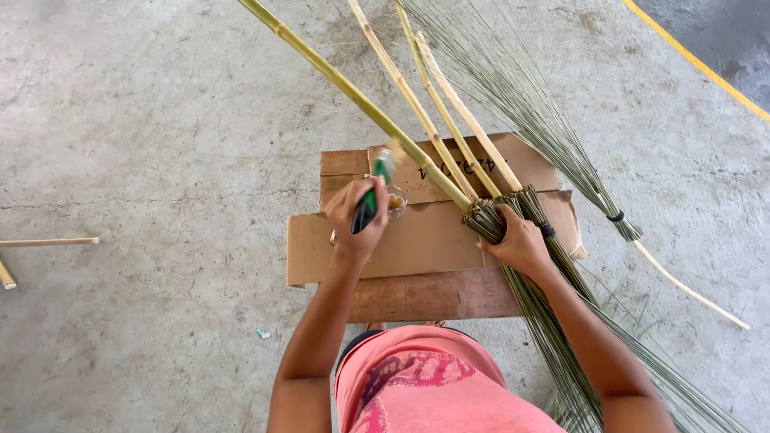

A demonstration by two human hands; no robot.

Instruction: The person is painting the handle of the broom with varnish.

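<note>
My left hand (357, 216) is closed round the green and black handle of a small tool (374, 189), raised over flattened cardboard (417, 236). My right hand (520, 240) grips a bundle of thin green-brown broom sticks (553, 321) near its bound end, where a bamboo pole (361, 100) enters the bundle. The bundle runs down past my right arm toward the lower right. Three more bamboo poles (437, 104) lie alongside, pointing up and left.
A wooden board (433, 295) sits under the cardboard. Another broom (553, 136) with a black band and pale handle lies at the right. Short stick pieces (48, 240) lie at the far left on the concrete floor. A yellow line (698, 64) crosses the top right.
</note>
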